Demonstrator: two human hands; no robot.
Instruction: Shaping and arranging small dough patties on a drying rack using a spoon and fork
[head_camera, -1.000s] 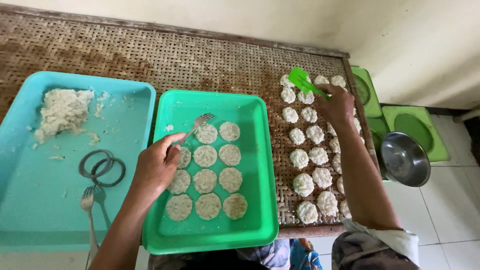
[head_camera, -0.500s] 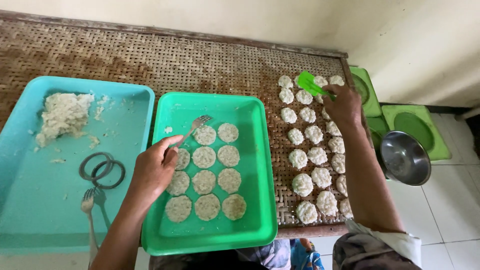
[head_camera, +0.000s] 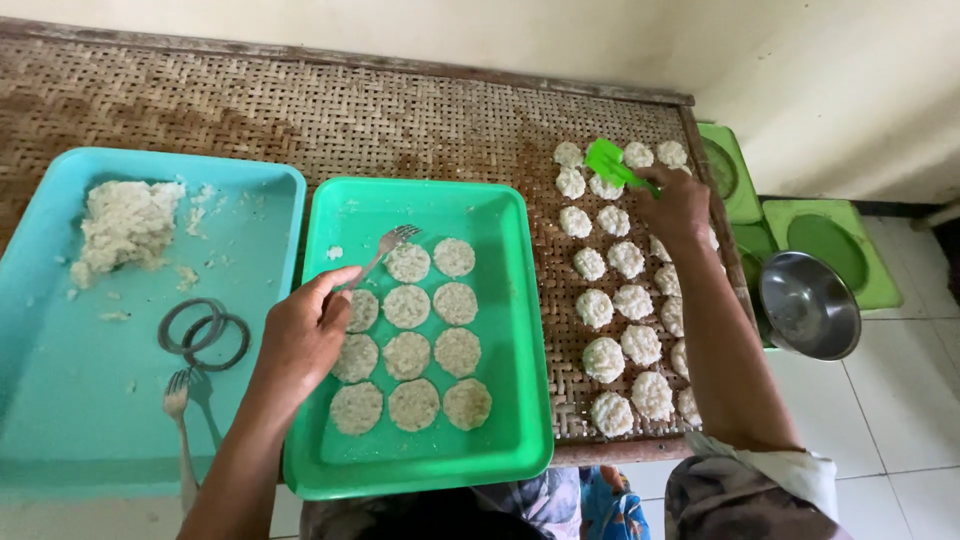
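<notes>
Right hand (head_camera: 678, 205): closed around the handle of a green spatula (head_camera: 610, 162); blade over the far rows of patties on the woven worktop (head_camera: 300, 110); a second ago the blade sat a shade further left, so it has edged right and settled near the far corner patties
Left hand (head_camera: 300, 335): fingers pinched on the handle of a metal fork (head_camera: 385, 250); tines just beside the top-left patty in the green tray (head_camera: 510, 300); its place matches the earlier views, barely moved
Patties in green tray (head_camera: 410, 350): flat round discs in three columns, lying close, some touching; count and layout unchanged across the views
Patties on worktop (head_camera: 625, 300): rougher white mounds in rows right of the green tray; several hidden under the right forearm; whether one has just been laid down, cannot tell
Turquoise tray (head_camera: 60, 400): left of the green one; heap of white rice mixture (head_camera: 125, 220) in its far corner; two metal rings (head_camera: 205, 335) overlapping; a second fork (head_camera: 178, 420) near the front edge; all untouched
Steel bowl (head_camera: 808, 305): beside the worktop, on the right; next to green lids (head_camera: 825, 245)
Reading: only the spatula hand has been moving; the tray of discs looks full, the worktop rows the part in progress
</notes>
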